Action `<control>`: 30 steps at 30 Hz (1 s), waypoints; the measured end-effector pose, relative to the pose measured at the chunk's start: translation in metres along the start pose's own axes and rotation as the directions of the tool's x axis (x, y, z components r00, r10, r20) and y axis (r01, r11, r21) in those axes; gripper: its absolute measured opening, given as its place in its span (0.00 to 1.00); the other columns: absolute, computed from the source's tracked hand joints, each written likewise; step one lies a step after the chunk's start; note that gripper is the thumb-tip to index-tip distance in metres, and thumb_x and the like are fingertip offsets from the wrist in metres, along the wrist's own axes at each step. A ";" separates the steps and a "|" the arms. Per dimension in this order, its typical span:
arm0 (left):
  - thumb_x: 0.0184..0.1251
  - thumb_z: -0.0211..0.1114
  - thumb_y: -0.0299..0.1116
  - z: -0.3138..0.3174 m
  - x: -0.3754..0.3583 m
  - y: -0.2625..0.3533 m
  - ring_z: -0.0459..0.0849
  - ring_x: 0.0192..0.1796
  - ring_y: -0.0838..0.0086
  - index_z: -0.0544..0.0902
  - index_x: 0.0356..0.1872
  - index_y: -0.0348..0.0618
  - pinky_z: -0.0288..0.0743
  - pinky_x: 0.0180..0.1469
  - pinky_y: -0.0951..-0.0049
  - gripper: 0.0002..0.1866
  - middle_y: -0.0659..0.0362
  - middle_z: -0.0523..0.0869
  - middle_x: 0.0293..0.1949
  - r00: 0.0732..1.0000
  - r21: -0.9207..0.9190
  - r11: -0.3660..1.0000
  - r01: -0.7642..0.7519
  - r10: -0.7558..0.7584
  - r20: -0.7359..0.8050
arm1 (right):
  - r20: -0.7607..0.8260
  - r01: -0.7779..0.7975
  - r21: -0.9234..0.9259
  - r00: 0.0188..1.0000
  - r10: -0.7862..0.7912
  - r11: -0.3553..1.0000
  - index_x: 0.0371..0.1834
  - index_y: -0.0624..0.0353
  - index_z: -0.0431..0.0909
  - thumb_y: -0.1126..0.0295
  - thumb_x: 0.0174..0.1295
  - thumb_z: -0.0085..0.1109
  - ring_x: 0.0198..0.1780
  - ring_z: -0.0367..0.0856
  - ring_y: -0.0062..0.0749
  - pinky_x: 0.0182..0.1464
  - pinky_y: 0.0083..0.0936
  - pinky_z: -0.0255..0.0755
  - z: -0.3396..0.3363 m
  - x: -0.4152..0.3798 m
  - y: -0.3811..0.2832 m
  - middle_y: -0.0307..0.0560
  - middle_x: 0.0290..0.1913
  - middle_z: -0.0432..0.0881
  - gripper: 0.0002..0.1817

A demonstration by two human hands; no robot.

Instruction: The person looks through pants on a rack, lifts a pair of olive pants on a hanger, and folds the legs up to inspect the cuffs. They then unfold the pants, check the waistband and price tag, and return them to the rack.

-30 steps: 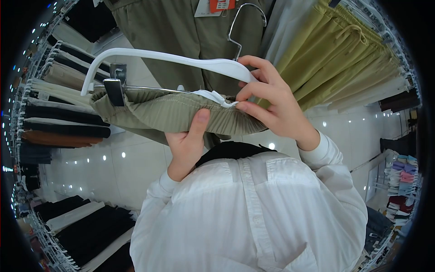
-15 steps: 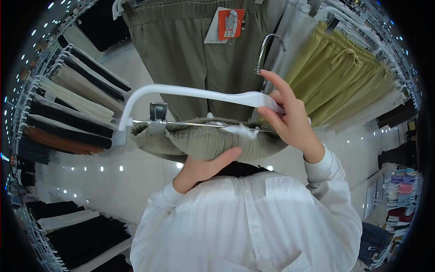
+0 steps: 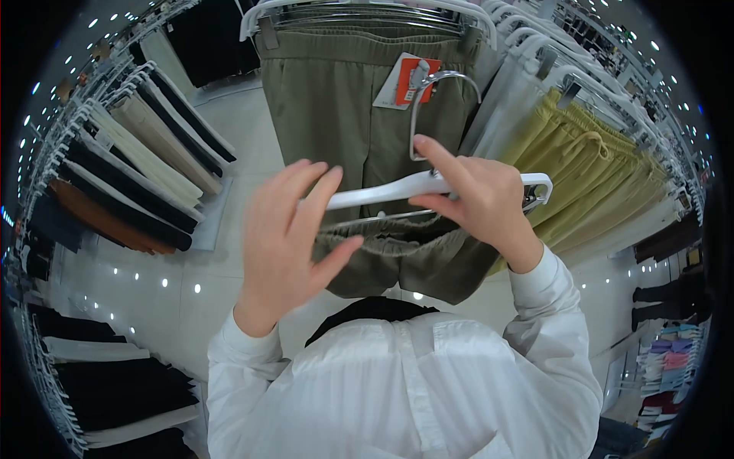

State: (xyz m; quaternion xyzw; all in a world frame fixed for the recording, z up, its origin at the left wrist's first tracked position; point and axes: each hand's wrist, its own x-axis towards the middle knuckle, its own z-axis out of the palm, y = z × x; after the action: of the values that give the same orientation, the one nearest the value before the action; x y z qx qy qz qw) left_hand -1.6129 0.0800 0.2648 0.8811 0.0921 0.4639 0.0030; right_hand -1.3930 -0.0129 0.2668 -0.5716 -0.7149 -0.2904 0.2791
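My right hand (image 3: 489, 203) grips a white clothes hanger (image 3: 382, 191) near its middle, the index finger against the metal hook (image 3: 415, 122). Olive-green trousers (image 3: 443, 268) with a gathered elastic waist hang from the hanger's metal bar. At the hanger's left end, my left hand (image 3: 279, 237) is raised with its fingers apart, slightly blurred, and overlaps that end and the waistband edge. Just beyond the hook, a second pair of olive trousers (image 3: 321, 99) hangs on the rack, bearing an orange and white tag (image 3: 417, 80).
To the right, yellow-green drawstring trousers (image 3: 566, 145) and paler ones hang on the same rack. Racks of dark, white and brown trousers (image 3: 115, 183) line the left. Black garments (image 3: 122, 390) hang at lower left. Shiny pale floor tiles (image 3: 176, 283) show between.
My left hand has let go of the waistband and risen to the hanger's left end. The hanger has turned and shifted right, and the trousers now hang lower, with the legs showing.
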 end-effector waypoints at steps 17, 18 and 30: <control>0.70 0.48 0.38 0.005 -0.013 0.002 0.62 0.12 0.84 0.70 0.40 0.40 0.56 0.15 0.85 0.11 0.65 0.68 0.16 0.489 -0.645 -0.398 0.652 -0.429 0.759 | -0.180 0.184 0.371 0.976 -0.124 0.910 0.49 0.52 0.76 0.67 0.45 0.65 0.39 0.73 0.38 0.42 0.31 0.69 0.024 0.042 -0.026 0.43 0.37 0.74 0.23; 0.70 0.48 0.39 0.009 -0.014 0.006 0.62 0.12 0.84 0.70 0.40 0.41 0.56 0.15 0.86 0.11 0.65 0.68 0.16 0.510 -0.709 -0.436 0.554 -0.496 0.703 | -0.148 0.060 0.491 0.989 0.016 0.869 0.48 0.55 0.75 0.69 0.46 0.64 0.39 0.73 0.40 0.42 0.32 0.69 0.017 0.034 -0.029 0.43 0.38 0.75 0.22; 0.64 0.46 0.24 0.080 0.009 0.063 0.69 0.56 0.69 0.57 0.59 0.45 0.64 0.57 0.70 0.21 0.53 0.66 0.56 0.704 -0.922 -0.274 0.275 -0.596 0.387 | 0.342 -0.018 0.350 0.933 -0.110 0.937 0.58 0.63 0.65 0.72 0.42 0.62 0.41 0.76 0.39 0.34 0.26 0.74 -0.055 -0.013 -0.036 0.48 0.48 0.71 0.34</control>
State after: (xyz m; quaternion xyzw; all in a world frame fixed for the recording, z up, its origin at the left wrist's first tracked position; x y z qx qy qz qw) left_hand -1.5320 0.0261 0.2323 0.4326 0.0504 0.4386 0.7861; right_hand -1.4226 -0.0685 0.2911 -0.5393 -0.8068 -0.0581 0.2345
